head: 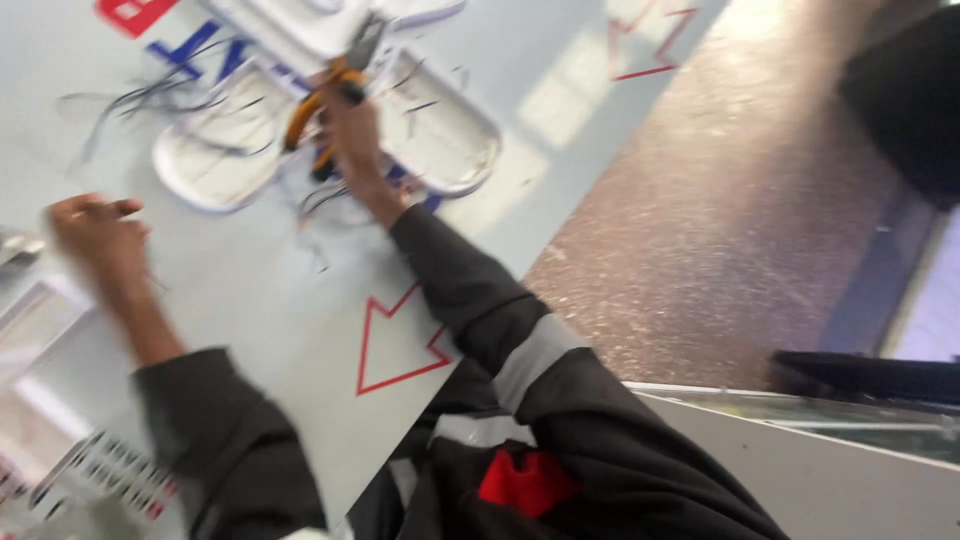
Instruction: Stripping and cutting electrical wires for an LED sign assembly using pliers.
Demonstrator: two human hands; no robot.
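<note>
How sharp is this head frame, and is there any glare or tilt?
Head view: motion blur throughout, worst on the left hand; the right hand gripping orange-handled pliers stays readable; sunlit patches wash out the white table; horizon strongly tilted.

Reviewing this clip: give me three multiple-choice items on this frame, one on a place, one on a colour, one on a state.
1. Where are the pliers?
A. in the right hand
B. in the left hand
C. on the floor

2. What colour are the pliers' handles?
A. green
B. orange
C. white

3. What is the left hand doing?
A. gripping a tray
B. resting on the pliers
C. loosely curled above the table, holding nothing clearly visible

Answers:
1. A, the right hand grips the orange-handled pliers over the white shallow plastic trays.
2. B, both handles show orange.
3. C, the left hand sits blurred above the pale grey table, apart from the trays.
</note>
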